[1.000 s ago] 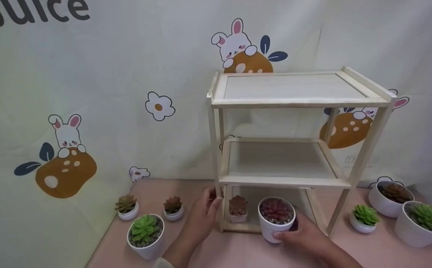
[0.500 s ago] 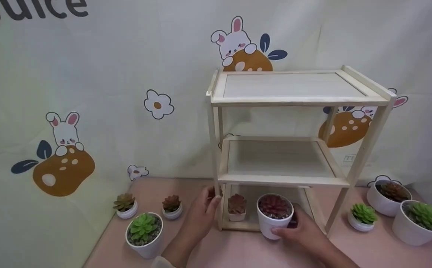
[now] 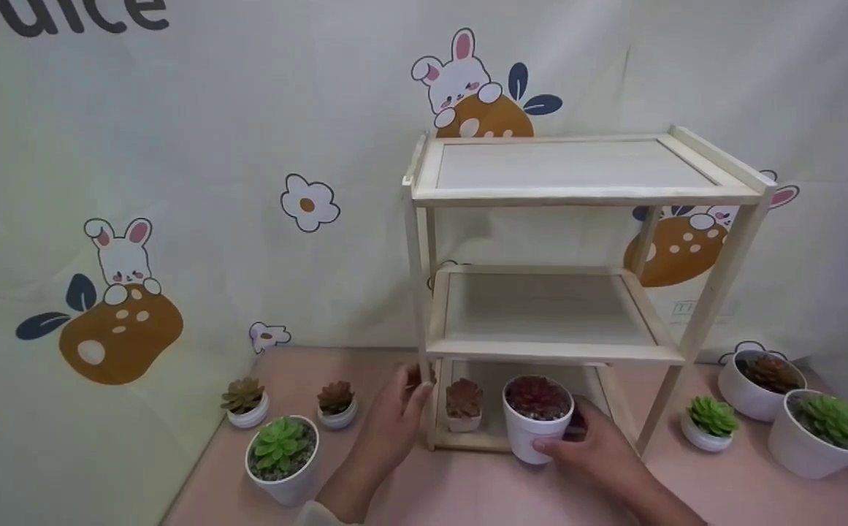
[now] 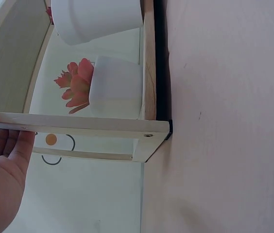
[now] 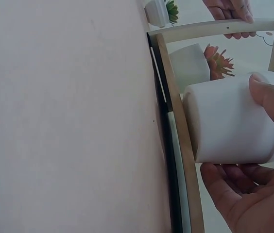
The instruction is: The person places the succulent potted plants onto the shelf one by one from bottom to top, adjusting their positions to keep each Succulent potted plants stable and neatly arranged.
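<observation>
My right hand (image 3: 599,446) holds a white pot (image 3: 537,431) with a dark red succulent, thumb in front and fingers at its far side. In the right wrist view the pot (image 5: 234,119) is upright at the bottom shelf's front rail (image 5: 178,126); whether its base rests there I cannot tell. My left hand (image 3: 391,420) grips the front left post (image 4: 78,124) of the wooden shelf rack (image 3: 555,354). Between hand and pot, a small pale pot with a reddish succulent (image 3: 464,402) stands on the bottom shelf.
On the pink table (image 3: 467,497), left of the rack, are two small brownish succulents (image 3: 243,398) and a larger green one (image 3: 283,456). A small green succulent (image 3: 711,422) and two larger pots (image 3: 822,438) stand on the right. A printed cloth (image 3: 212,146) hangs behind.
The dark red succulent's pot has shifted slightly back toward the bottom shelf in my right hand. My left hand stays on the post. The head view has tilted a little.
</observation>
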The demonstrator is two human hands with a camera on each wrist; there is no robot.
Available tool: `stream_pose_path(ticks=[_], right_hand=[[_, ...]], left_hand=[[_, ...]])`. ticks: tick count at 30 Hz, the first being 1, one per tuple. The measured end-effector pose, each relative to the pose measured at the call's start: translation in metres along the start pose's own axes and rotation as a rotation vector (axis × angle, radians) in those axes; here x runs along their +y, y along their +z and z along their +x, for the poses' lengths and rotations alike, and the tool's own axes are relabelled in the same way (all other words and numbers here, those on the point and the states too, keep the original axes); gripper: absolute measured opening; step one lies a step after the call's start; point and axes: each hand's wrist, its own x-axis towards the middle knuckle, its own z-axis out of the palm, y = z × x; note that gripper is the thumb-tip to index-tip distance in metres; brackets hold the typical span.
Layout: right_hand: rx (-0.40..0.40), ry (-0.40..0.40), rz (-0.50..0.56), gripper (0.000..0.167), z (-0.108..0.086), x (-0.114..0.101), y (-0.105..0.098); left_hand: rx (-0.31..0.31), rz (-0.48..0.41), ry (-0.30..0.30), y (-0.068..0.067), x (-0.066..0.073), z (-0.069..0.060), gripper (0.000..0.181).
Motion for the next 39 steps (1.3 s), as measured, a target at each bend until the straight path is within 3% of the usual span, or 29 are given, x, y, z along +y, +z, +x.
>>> stream_pose_path(ticks=[6, 16, 25, 39], right_hand=[[0.0, 0.009, 0.001, 0.088, 0.001, -0.002, 0.0], [0.024, -0.024, 0.032, 0.076, 0.003, -0.002, -0.001], [0.073, -0.045, -0.014, 0.055, 0.006, 0.001, -0.002], [0.086, -0.065, -0.028, 0.028, 0.012, -0.002, -0.006]], left_hand=[[-0.002, -0.009, -0.007, -0.001, -0.001, 0.0, 0.044], [-0.002, 0.015, 0.014, -0.001, -0.002, 0.002, 0.046], [-0.013, -0.022, -0.005, -0.002, -0.003, 0.002, 0.046], [-0.008, 0.025, 0.02, 0.0, 0.0, 0.001, 0.043]])
